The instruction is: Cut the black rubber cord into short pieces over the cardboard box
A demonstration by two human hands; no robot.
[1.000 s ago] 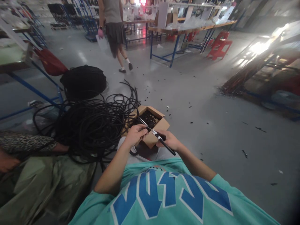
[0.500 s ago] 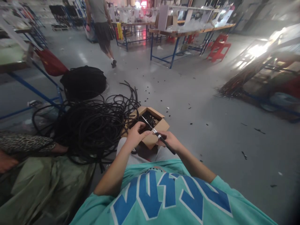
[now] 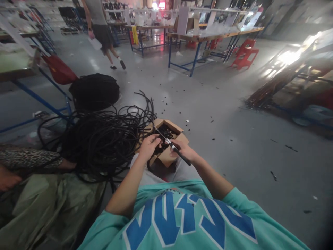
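Note:
My right hand (image 3: 183,149) is closed around a long thin tool (image 3: 180,155) with a black handle, pale bands and a slim metal shaft. The shaft slants up and left over an open cardboard box (image 3: 169,158), and its exact kind is unclear. Small black pieces (image 3: 169,132) lie inside the box. Close by, my left hand (image 3: 149,146) has thumb and fingers drawn together near the shaft; whatever they grip is too small or hidden. Left of the box spreads a heap of black hoses (image 3: 104,135), some reaching up to its edge.
A person's leg in leopard-print cloth (image 3: 26,156) rests at my left, above an olive cloth (image 3: 57,205). Behind the hoses sits a black bundle (image 3: 95,92). Small black scraps dot the grey floor (image 3: 234,166). Farther off are workbenches (image 3: 208,36), red stools (image 3: 244,55) and a walking person (image 3: 100,31).
My left thumb and fingers have drawn closer together. The tool and my right hand have shifted slightly left and up. The person in the background has walked farther left.

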